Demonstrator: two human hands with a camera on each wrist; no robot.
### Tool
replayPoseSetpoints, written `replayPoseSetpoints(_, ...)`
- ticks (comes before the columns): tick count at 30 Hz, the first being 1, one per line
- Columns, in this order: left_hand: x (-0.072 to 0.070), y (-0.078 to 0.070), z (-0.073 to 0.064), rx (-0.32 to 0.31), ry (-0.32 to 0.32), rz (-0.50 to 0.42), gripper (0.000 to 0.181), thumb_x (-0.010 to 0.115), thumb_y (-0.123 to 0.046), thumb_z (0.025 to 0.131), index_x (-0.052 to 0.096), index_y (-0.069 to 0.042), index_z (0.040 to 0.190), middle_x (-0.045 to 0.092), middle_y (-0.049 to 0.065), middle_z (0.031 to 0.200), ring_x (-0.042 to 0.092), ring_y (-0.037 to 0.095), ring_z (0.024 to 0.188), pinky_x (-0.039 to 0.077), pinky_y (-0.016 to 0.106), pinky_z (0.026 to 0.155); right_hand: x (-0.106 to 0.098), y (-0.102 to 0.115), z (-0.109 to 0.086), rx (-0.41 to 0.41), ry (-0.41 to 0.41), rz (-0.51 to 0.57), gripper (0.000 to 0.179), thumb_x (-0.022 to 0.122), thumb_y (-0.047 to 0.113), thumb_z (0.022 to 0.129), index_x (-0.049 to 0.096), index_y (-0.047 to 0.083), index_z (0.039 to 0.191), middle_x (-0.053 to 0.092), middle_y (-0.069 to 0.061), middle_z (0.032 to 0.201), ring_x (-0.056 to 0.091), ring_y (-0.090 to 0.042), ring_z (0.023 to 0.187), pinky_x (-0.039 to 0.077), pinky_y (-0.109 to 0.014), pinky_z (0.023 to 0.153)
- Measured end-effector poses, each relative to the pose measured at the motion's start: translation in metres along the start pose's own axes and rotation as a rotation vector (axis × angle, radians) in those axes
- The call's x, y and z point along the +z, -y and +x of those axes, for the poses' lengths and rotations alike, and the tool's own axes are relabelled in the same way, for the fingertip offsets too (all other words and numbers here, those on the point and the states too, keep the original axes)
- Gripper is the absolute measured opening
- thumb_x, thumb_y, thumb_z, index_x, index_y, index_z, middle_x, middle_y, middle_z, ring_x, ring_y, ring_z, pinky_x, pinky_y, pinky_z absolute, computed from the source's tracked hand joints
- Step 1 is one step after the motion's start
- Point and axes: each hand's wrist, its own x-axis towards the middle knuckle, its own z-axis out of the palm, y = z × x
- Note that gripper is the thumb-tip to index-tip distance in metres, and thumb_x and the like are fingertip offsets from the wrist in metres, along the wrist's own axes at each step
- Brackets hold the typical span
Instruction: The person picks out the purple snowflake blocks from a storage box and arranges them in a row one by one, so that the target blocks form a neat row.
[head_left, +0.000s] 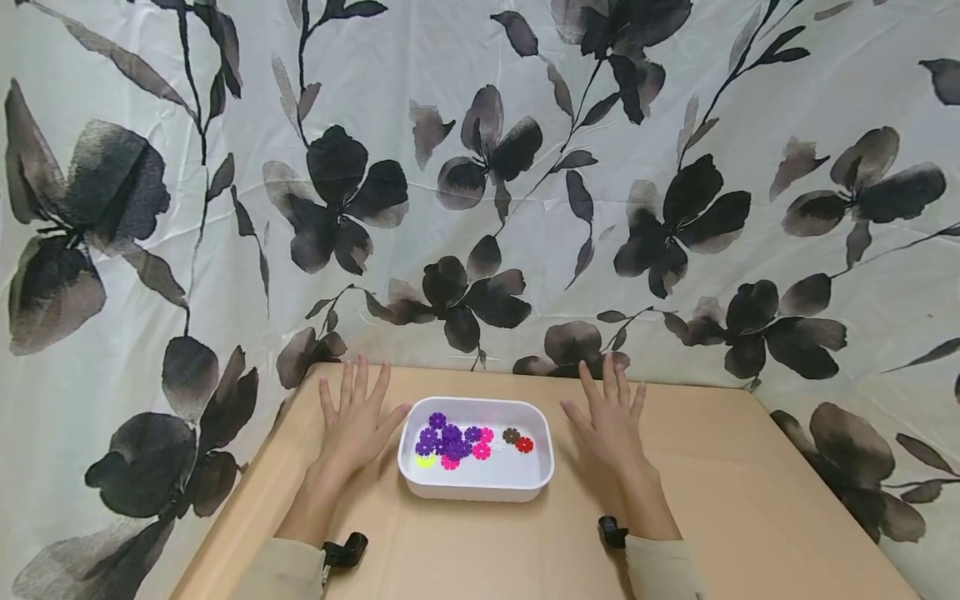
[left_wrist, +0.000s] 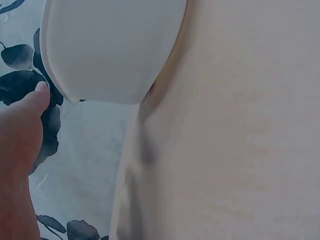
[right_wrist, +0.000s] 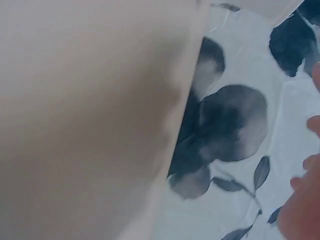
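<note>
A white plastic tub (head_left: 476, 492) sits on the table between the two hands. Inside it, small flower-shaped discs are gathered: a heap of purple discs (head_left: 452, 442) at the left, pink discs (head_left: 482, 451) beside them and a yellow one (head_left: 426, 460). A brown disc (head_left: 511, 435) and a red disc (head_left: 524, 445) lie together towards the right. My left hand (head_left: 356, 425) has its fingers spread, thumb close to the tub's left side; whether it touches cannot be told. To the right of the tub, my right hand (head_left: 615, 421) is spread too, apart from it. Neither hand holds anything.
The light wooden table (head_left: 750, 500) ends at its back edge against a white cloth (head_left: 570, 275) printed with dark flowers. Small black devices (head_left: 345, 551) are worn at both wrists. In the left wrist view, the tub's side (left_wrist: 115, 50) fills the top.
</note>
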Motion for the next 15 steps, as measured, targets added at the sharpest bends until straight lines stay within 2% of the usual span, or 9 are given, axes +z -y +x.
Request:
replayPoseSetpoints(3,-0.001,-0.001,0.0,0.001,0.014,-0.055,0.083,0.046,-0.064,0.103,0.019,-0.02,0.168,-0.012,0.012,0.175,-0.014,0.038,0.161,-0.026,0.067,0.12,-0.002,0.021,0.007,-0.093,-0.067,0.217,0.07,0.071,0.034,0.099,0.042,0.012,0.159,0.022,-0.019,0.171,0.028,-0.048,0.153,0.022,-0.074,0.122)
replayPoseSetpoints(6,-0.001,0.0,0.0,0.012,0.058,-0.21,0.083,0.049,-0.063,0.103,0.018,-0.02,0.168,-0.003,0.013,0.175,-0.002,0.04,0.162,-0.019,0.068,0.123,-0.001,0.047,0.013,-0.166,-0.051,0.426,0.058,0.074,0.022,0.098,0.053,0.007,0.15,0.048,-0.017,0.156,0.054,-0.042,0.135,0.049,-0.064,0.108)
replayPoseSetpoints(8,-0.001,0.001,0.0,0.024,0.113,-0.389,0.084,0.056,-0.057,0.103,0.017,-0.021,0.168,0.008,0.015,0.175,0.012,0.042,0.161,-0.006,0.068,0.127,0.004,0.063,0.017,-0.183,0.03,0.505,0.049,0.074,0.02,0.098,0.06,0.008,0.144,0.062,-0.013,0.142,0.066,-0.033,0.119,0.059,-0.052,0.099)
replayPoseSetpoints(10,0.003,0.003,-0.001,0.049,0.187,-0.611,0.085,0.064,-0.046,0.102,0.018,-0.021,0.168,0.019,0.019,0.173,0.024,0.045,0.157,0.011,0.066,0.128,0.012,0.077,0.022,-0.188,0.151,0.531,0.04,0.073,0.02,0.099,0.065,0.01,0.137,0.07,-0.01,0.129,0.069,-0.024,0.106,0.062,-0.04,0.09)
replayPoseSetpoints(13,0.011,0.009,-0.005,0.074,0.321,-0.893,0.083,0.072,-0.027,0.1,0.023,-0.017,0.166,0.029,0.025,0.168,0.035,0.048,0.151,0.032,0.058,0.123,0.03,0.092,0.03,-0.202,0.35,0.469,0.032,0.072,0.02,0.1,0.071,0.011,0.13,0.075,-0.005,0.118,0.067,-0.013,0.096,0.06,-0.026,0.081)
replayPoseSetpoints(15,0.018,0.014,-0.009,0.083,0.401,-1.003,0.077,0.072,-0.017,0.099,0.03,-0.01,0.164,0.032,0.028,0.166,0.036,0.048,0.15,0.039,0.045,0.122,0.045,0.098,0.033,-0.231,0.471,0.408,0.03,0.072,0.018,0.099,0.073,0.01,0.128,0.076,-0.006,0.117,0.065,-0.013,0.093,0.057,-0.023,0.078)
